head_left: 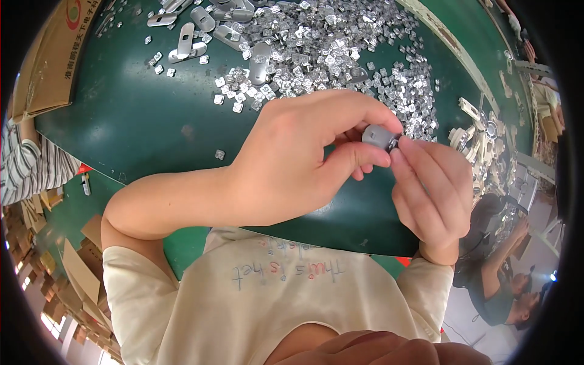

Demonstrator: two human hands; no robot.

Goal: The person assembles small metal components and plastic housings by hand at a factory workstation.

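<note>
Over the dark green table, my left hand (286, 158) pinches a grey, rounded casing (377, 137) with a small slot between thumb and forefinger. My right hand (435, 188) meets it from the other side, its fingertips closed on a small metallic piece (394, 143) at the casing's end. Fingers partly cover that piece, so I cannot tell whether it is joined to the casing. Behind my hands spreads a large heap of small, square, shiny silver parts (328, 45). A flat oval grey cover (260, 64) lies at its left side.
More oval grey covers (185, 41) lie at the far left of the heap. One small square part (219, 154) sits alone nearer me. A cardboard box (61, 67) stands at the left edge. White plastic parts (483, 143) lie at the right; other people (508, 280) sit beyond.
</note>
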